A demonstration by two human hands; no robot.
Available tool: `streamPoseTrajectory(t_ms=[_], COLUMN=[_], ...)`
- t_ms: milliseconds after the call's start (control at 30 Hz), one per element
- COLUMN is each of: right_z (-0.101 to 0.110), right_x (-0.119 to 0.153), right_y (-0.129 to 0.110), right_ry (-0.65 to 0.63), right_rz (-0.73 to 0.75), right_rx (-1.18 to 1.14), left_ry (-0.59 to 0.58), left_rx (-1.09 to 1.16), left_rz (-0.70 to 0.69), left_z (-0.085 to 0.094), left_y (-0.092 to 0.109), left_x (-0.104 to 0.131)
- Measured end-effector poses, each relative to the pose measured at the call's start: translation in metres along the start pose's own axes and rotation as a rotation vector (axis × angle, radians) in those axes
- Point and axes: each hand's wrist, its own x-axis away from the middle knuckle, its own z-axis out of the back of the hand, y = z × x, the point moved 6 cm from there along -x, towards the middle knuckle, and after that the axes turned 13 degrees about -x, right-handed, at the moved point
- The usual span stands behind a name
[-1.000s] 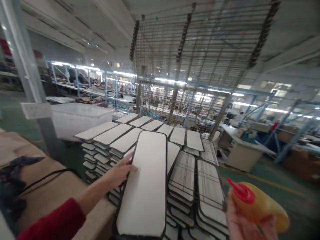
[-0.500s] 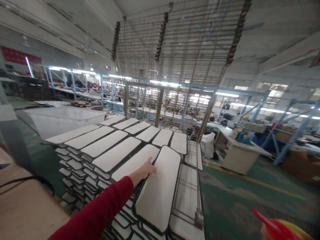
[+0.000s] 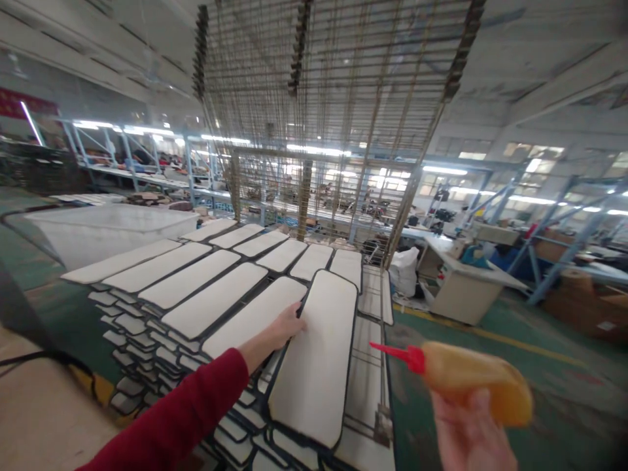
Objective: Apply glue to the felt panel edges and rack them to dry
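Note:
My left hand (image 3: 286, 327), in a dark red sleeve, grips the left edge of a long white panel (image 3: 316, 356) with dark edging and rounded corners. This panel lies tilted over others at the near right of the stack; the fingers under its edge are hidden. At the lower right, my right hand (image 3: 473, 422) is wrapped round a squeeze bottle (image 3: 471, 379) of amber liquid. Its red nozzle (image 3: 397, 353) points left toward the panel, without touching it. More white panels (image 3: 220, 294) lie in rows and in layers beneath.
A wire drying rack (image 3: 324, 98) rises behind the panels, its shelves tilted up. A white plastic bin (image 3: 112, 229) stands at the left, with a beige surface (image 3: 44, 399) nearer. To the right are a work table (image 3: 466, 281), a white sack (image 3: 405, 271) and green floor (image 3: 441, 340).
The squeeze bottle has come up from the lower right corner into full view in my right hand. My left hand stays on the panel's edge, and the view has shifted slightly.

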Motion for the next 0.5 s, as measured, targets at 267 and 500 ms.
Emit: streamPoseTrajectory(t_ms=[267, 500], right_z=[-0.054, -0.016], right_x=[-0.034, -0.004], right_y=[0.041, 0.052], right_ry=[-0.234, -0.343], right_rz=[0.121, 0.112], right_rx=[-0.002, 0.255], left_ry=[-0.407, -0.413], left_rx=[0.29, 0.331], left_rz=[-0.213, -0.136], left_z=[-0.011, -0.002], left_y=[0.054, 0.053], left_x=[0.056, 0.058])
